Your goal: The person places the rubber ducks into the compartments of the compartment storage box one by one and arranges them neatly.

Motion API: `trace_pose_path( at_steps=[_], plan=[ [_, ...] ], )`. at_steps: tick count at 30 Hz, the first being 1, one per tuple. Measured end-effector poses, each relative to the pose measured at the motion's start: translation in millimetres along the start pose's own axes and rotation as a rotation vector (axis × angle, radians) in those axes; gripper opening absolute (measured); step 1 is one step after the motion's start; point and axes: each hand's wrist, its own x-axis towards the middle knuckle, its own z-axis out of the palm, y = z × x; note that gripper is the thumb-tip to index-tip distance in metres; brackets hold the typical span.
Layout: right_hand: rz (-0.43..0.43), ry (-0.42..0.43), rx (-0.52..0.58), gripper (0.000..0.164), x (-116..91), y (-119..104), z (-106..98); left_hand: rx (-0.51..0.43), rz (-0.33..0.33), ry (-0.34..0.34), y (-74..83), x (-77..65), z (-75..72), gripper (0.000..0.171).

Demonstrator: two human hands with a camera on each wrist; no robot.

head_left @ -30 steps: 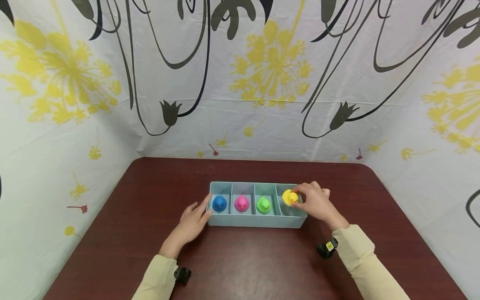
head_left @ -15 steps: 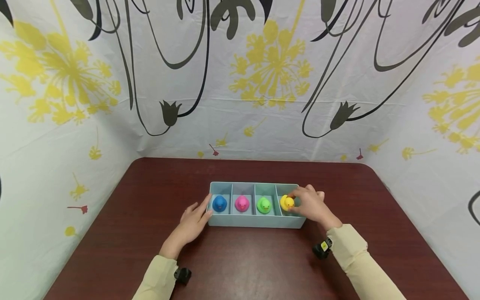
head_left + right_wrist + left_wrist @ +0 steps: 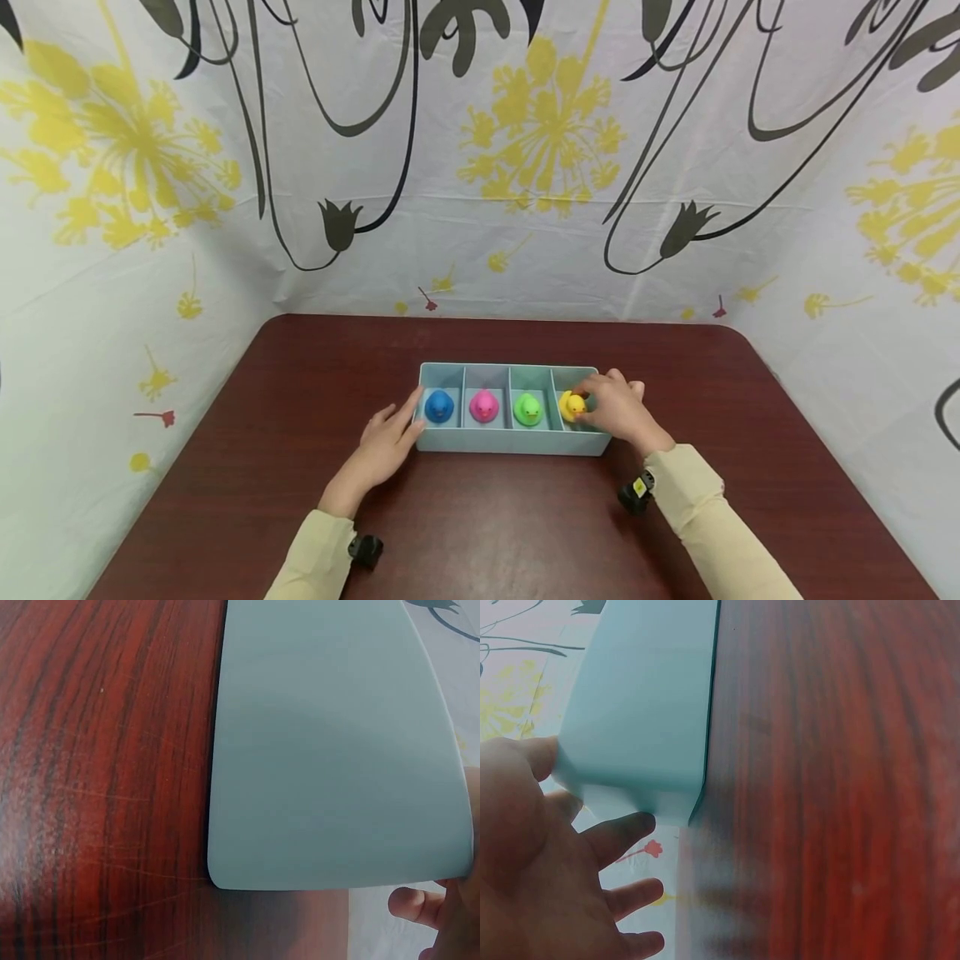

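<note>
A pale blue-green box (image 3: 510,442) with a row of compartments sits on the table. From left to right, its compartments hold a blue rubber duck (image 3: 438,407), a pink rubber duck (image 3: 483,406), a green rubber duck (image 3: 528,410) and a yellow rubber duck (image 3: 572,407). My right hand (image 3: 618,408) reaches over the right end and pinches the yellow duck inside the rightmost compartment. At the left end, my left hand (image 3: 386,442) rests against the box with fingers fairly straight. The left wrist view shows its fingers (image 3: 622,834) spread along the end wall.
The dark red-brown table (image 3: 495,525) extends on all sides of the box. Behind it and at both sides hangs a white cloth (image 3: 420,167) printed with yellow flowers and grey stems. Each wrist carries a small black camera (image 3: 365,552).
My right hand has moved left and down into the rightmost compartment, carrying the yellow duck along. The left hand and the box have stayed in place.
</note>
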Motion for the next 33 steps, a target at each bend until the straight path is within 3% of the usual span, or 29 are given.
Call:
trace_pose_path(
  at_steps=[9,22,33],
  plan=[
    [-0.013,-0.003,-0.004,0.035,1.9,-4.1,0.2,-0.027,-0.020,-0.008,2.0,-3.8,-2.8,0.059],
    [-0.019,-0.002,-0.039,0.029,2.2,-12.6,-1.3,0.011,-0.036,0.012,1.9,-4.2,-3.9,0.059],
    [-0.034,-0.029,-0.107,0.030,-2.2,-9.1,-4.9,0.066,-0.002,-0.060,2.7,1.5,-13.0,0.061]
  ],
)
